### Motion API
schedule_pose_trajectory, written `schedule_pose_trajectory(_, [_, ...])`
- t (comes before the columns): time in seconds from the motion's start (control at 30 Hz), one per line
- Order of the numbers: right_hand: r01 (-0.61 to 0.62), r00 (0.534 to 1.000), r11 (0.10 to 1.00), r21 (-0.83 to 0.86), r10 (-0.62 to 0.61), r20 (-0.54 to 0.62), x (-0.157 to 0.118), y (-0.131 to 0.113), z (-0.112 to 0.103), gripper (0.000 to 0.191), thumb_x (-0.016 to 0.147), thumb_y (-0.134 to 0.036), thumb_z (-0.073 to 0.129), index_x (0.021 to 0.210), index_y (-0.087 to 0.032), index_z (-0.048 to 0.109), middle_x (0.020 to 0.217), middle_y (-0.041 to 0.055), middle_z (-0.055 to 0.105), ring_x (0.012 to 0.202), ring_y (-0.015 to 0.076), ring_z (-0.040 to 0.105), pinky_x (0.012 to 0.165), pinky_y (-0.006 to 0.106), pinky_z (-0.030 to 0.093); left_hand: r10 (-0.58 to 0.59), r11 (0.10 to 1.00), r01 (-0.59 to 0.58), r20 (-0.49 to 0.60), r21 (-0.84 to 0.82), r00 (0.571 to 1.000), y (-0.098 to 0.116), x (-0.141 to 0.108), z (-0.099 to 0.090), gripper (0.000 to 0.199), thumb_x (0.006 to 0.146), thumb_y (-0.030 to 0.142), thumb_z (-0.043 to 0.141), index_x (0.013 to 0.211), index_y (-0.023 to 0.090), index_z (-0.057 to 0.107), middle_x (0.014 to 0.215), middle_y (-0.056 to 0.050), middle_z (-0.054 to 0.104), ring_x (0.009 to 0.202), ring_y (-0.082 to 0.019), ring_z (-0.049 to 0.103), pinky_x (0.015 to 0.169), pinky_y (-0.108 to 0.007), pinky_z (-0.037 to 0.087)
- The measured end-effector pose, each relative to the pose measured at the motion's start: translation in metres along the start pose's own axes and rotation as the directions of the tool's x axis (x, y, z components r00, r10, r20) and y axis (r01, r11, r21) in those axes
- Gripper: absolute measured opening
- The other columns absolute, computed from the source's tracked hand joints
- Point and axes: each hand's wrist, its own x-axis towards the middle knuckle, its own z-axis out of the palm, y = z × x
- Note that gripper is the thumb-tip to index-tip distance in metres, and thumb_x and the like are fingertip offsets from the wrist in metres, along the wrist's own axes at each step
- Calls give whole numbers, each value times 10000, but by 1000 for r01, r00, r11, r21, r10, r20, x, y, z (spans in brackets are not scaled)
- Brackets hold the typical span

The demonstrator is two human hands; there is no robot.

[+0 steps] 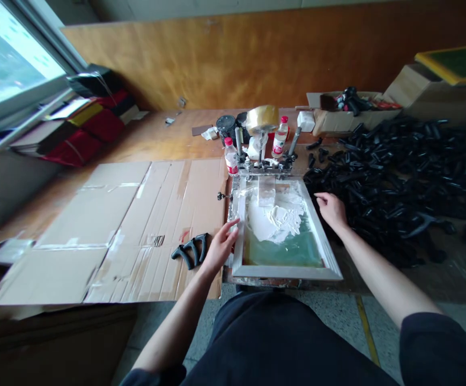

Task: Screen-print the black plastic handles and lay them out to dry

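My left hand (221,245) is open beside the left rail of a silkscreen frame (287,272), fingers stretched toward the rail; I cannot tell whether they touch it. White ink (271,220) is spread thickly over the frame's green mesh (281,253), and a clear squeegee-like block (267,191) stands at its far part. Off the frame's right side, my right hand (331,210) has its fingers curled together near a pile of black curved parts (381,182). Whatever they may hold is hidden. Several black handle-shaped parts (192,252) lie on cardboard left of my left hand.
Flattened cardboard (128,225) covers the table on the left. Behind the frame stand a metal clamp (263,167), two red-capped bottles (280,138), a roll of tape (262,119) and a dark tub (226,127). An open carton (353,122) stands at the back right.
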Motion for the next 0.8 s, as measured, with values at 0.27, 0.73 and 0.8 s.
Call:
schedule_pose_trajectory(0.27, [263, 950, 965, 2, -259, 171, 49, -115, 18, 352, 771, -309, 710, 1086, -173, 631, 1049, 111, 644, 1030, 286, 568, 861, 405, 466, -73, 966, 83, -48, 246, 996, -61, 26, 14, 616, 857, 468, 524, 1435, 284, 417, 637, 49, 531, 531, -103, 494, 528, -204, 388])
schedule_pose_trajectory(0.73, [549, 795, 824, 141, -567, 216, -22, -106, 17, 162, 814, -136, 586, 912, -214, 689, 925, 27, 703, 860, 177, 636, 687, 257, 441, -108, 985, 107, -4, 136, 994, -59, 24, 13, 621, 856, 480, 525, 1413, 221, 428, 660, 43, 501, 547, -98, 472, 501, -200, 410])
schedule_pose_trajectory(0.8, [581, 779, 799, 153, -601, 179, -31, -104, 22, 255, 802, -78, 566, 991, -199, 687, 1016, 48, 702, 892, 178, 641, 724, 261, 457, -106, 989, 105, 2, 103, 994, -58, 23, 13, 637, 851, 483, 534, 1419, 220, 419, 671, 42, 508, 554, -98, 472, 505, -203, 414])
